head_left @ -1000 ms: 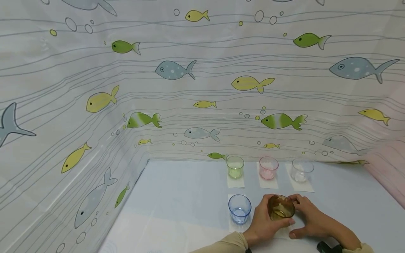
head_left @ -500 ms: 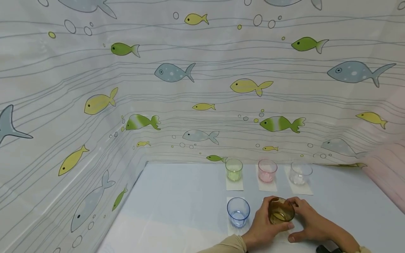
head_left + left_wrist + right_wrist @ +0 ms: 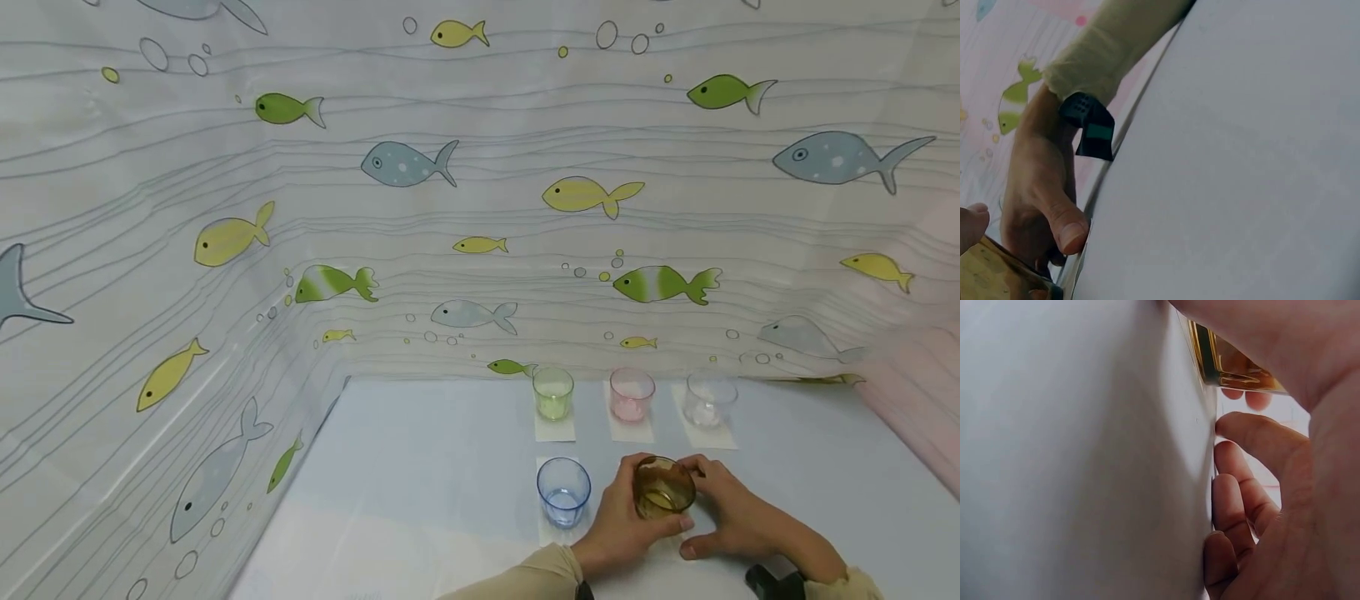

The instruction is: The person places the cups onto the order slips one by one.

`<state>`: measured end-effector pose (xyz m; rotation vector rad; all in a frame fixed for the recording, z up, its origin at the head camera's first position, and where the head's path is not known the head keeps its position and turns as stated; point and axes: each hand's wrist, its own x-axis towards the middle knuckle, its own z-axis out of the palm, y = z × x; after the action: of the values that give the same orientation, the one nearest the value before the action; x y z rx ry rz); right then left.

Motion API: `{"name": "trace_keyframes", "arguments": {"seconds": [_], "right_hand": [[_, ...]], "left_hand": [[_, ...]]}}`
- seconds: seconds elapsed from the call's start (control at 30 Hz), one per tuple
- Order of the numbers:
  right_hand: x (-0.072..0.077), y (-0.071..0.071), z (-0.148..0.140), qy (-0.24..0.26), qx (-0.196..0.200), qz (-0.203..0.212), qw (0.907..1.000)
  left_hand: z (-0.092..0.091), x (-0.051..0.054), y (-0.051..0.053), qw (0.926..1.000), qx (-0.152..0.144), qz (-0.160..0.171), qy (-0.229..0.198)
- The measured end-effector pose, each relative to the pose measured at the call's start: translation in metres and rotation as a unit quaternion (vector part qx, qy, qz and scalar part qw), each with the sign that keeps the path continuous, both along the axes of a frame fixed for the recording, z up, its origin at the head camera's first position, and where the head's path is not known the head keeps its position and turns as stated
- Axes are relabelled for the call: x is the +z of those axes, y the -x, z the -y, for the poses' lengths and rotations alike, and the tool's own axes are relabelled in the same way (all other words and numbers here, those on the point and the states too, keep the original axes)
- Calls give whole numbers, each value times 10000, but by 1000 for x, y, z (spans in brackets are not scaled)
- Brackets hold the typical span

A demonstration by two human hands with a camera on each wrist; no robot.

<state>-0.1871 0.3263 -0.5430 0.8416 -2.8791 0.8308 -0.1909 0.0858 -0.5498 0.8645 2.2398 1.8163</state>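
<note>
An amber glass tumbler [image 3: 663, 498] stands near the front of the table. My left hand [image 3: 621, 523] grips it from the left, thumb across the near side. On its other side is my right hand [image 3: 742, 518], fingers loosely bent and holding nothing. The right wrist view shows a gap between these bent fingers [image 3: 1260, 440] and the tumbler's base [image 3: 1244, 378]; their tips rest on the tabletop. A blue tumbler [image 3: 563, 504] stands just left of my left hand. In the left wrist view only part of the amber tumbler [image 3: 991, 275] shows.
Behind stand a green tumbler [image 3: 553, 398], a pink tumbler [image 3: 632, 400] and a clear tumbler [image 3: 709, 404], each on a white paper slip. The pale table [image 3: 420, 467] is enclosed by a fish-patterned curtain [image 3: 420, 275]. A black wrist strap [image 3: 772, 582] shows on the right arm.
The head view tilts slightly. Both hands and the amber tumbler keep their places.
</note>
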Motion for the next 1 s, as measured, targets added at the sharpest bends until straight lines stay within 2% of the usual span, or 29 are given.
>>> {"name": "trace_keyframes", "arguments": {"seconds": [0.27,0.5,0.67,0.83,1.0], "right_hand": [[3,5,1,2,36,129,9999],[3,4,-4,-23,-25,220,9998],[1,4,-4,18,42,109,9999],[2,5,-3,-37,8,208,9998],[3,4,-2,-31,32,282,9996]], "left_hand": [[2,1,3,9998,14,219,-7],[2,2,1,9999,87,61,12],[4,5,0,9998,105,-136,-44],[5,6,2,9999,36,-16,-146],[6,5,3,10000,31,44,-41]]}}
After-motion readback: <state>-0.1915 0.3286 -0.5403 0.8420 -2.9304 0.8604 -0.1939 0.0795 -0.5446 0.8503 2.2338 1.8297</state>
